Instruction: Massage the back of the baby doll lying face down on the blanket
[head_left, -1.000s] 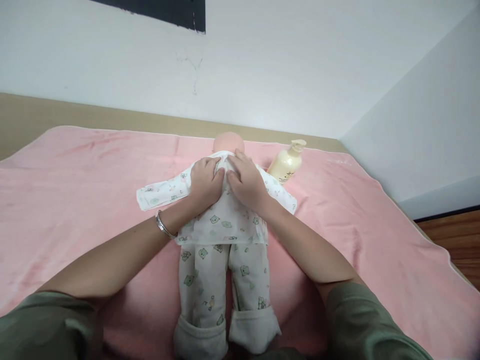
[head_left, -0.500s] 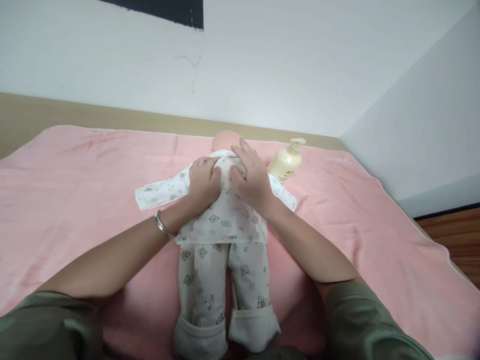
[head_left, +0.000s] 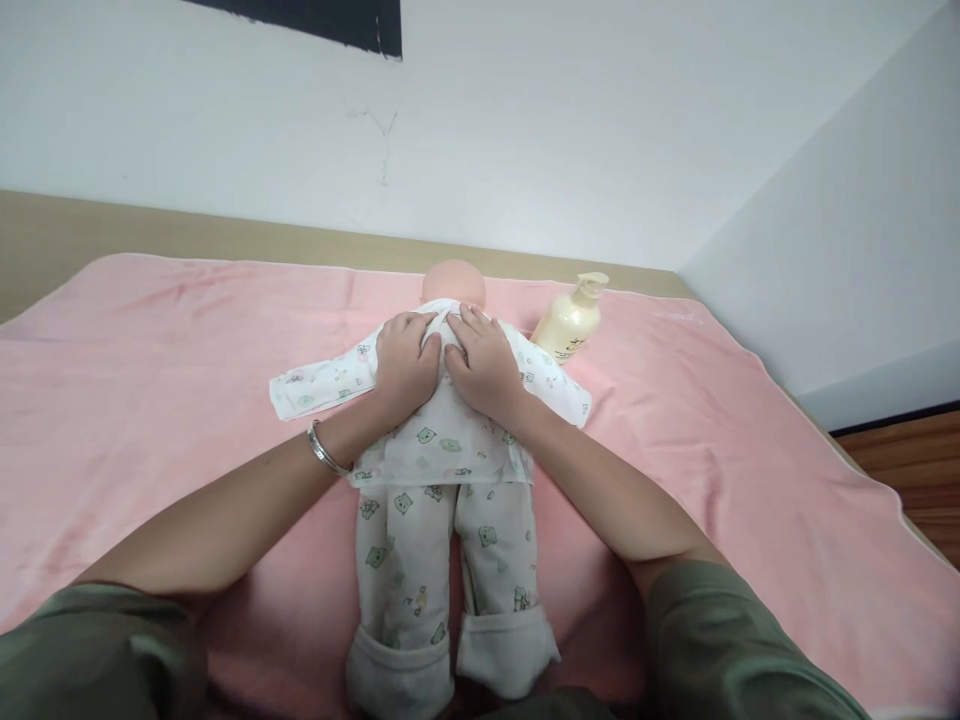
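A baby doll lies stretched out before me, its bald head (head_left: 454,282) at the far end and its face not visible. It wears a white printed top (head_left: 442,450) and matching trousers (head_left: 416,550) with the cuffs folded up. On the left of the doll's upper body rests my left hand (head_left: 407,358), fingers laid out over the cloth, a silver bracelet on the wrist. My right hand (head_left: 486,362) lies beside it on the right, fingers spread flat on the top. The thumbs are close together near the middle, and neither hand holds anything that I can see.
A pale yellow pump bottle (head_left: 568,322) is just beyond the doll's right-hand sleeve. Under everything spreads a pink blanket (head_left: 150,400) with some creases. A white wall (head_left: 525,130) rises behind the far edge, and another wall stands on the right.
My right hand has come down and slightly left onto the doll's upper body; its raised fingers now lie flat. My left hand has stayed in place.
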